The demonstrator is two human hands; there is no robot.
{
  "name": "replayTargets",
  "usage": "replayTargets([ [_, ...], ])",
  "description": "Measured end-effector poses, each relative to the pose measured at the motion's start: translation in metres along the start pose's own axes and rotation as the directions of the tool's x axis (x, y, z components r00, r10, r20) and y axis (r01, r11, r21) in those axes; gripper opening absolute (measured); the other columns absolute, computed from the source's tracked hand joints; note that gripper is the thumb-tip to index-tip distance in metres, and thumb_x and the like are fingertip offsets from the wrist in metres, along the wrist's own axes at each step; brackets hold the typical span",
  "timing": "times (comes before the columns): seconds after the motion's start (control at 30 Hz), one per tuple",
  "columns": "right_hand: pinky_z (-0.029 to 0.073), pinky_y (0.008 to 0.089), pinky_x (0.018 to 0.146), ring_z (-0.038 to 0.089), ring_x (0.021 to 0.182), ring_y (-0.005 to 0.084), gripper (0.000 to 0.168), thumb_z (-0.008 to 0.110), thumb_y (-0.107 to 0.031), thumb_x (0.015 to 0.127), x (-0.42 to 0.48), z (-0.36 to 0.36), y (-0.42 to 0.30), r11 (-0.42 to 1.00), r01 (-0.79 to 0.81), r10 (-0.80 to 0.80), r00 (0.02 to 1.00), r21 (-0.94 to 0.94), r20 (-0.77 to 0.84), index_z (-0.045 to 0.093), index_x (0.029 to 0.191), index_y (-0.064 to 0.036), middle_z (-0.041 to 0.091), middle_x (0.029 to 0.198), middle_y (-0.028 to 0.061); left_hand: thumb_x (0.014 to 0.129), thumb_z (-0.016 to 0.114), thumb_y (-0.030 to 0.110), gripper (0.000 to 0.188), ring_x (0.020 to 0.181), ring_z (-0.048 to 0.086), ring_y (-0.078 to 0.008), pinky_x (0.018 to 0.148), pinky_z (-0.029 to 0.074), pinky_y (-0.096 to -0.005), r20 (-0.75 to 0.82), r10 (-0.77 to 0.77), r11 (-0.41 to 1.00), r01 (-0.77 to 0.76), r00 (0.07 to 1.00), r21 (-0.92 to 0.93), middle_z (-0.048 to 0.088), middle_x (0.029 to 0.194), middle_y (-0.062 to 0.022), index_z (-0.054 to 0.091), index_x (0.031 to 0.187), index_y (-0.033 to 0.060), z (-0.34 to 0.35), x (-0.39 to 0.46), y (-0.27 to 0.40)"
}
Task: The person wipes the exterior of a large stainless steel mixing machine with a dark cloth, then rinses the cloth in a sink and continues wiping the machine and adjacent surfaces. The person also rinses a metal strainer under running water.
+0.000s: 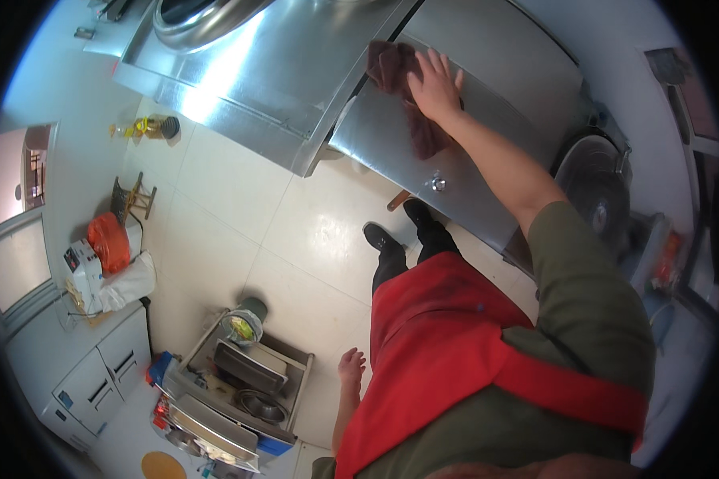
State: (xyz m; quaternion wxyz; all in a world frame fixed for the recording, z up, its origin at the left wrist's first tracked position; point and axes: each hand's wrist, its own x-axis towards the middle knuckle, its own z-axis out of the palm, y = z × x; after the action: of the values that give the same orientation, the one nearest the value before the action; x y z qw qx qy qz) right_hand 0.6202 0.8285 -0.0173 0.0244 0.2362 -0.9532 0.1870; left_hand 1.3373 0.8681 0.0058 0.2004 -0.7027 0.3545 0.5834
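Observation:
My right hand (437,90) reaches out over a stainless steel counter (389,141), palm down with its fingers spread. Beneath and beside the palm lies a crumpled dark brown cloth (425,132); one bunched end sits to the left of the fingers, and another part trails toward me. The hand rests flat against the cloth, and I see no fingers closed around it. My left hand (352,364) hangs low beside my red apron (431,335), its fingers loosely apart with nothing in them.
A steel worktop (263,78) with a large round metal vessel (201,27) adjoins on the left. Behind my left side stand a cart (302,389) with metal pans and a lined bin (242,326). Oil bottles (156,127) and a small stool (135,197) line the wall.

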Motion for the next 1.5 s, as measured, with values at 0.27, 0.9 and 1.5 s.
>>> replayTargets([
  [0.27,0.045,0.0458,0.104,0.055,0.123,0.0329,0.031,0.064,-0.006,0.08,-0.038,0.003,-0.063,0.705,0.633,-0.644,0.761,0.32,-0.086,0.067,0.111,-0.01,0.06,0.13,0.0118,0.099,0.064,0.023,0.046,0.103,0.068,-0.0177,0.082,0.053,-0.0313,-0.003,0.027,0.987,-0.027,1.0,-0.158,0.071,0.118,-0.0068,0.056,0.141,0.0053,0.026,0.005,0.052],
  [0.9,0.039,0.0524,0.111,0.049,0.132,0.0408,0.054,0.078,-0.037,0.083,-0.071,-0.035,0.03,0.906,0.393,-0.396,0.918,0.157,-0.012,0.066,0.128,-0.009,0.051,0.144,0.0194,0.1,0.061,0.021,0.039,0.093,0.068,-0.0154,0.074,0.053,-0.0299,0.017,-0.004,1.0,0.004,1.0,0.027,0.071,0.113,-0.0066,0.062,0.135,0.0048,0.02,0.04,-0.032],
  [1.5,0.028,0.0622,0.116,0.041,0.141,0.033,0.03,0.062,-0.022,0.095,-0.111,-0.019,-0.028,0.942,0.281,-0.304,0.946,0.181,0.112,0.066,0.124,-0.014,0.05,0.142,0.0125,0.1,0.062,0.022,0.042,0.101,0.066,-0.0148,0.082,0.052,-0.03,0.0,0.018,0.996,-0.018,1.0,-0.086,0.07,0.121,-0.0073,0.059,0.138,0.0046,0.06,0.004,0.012],
])
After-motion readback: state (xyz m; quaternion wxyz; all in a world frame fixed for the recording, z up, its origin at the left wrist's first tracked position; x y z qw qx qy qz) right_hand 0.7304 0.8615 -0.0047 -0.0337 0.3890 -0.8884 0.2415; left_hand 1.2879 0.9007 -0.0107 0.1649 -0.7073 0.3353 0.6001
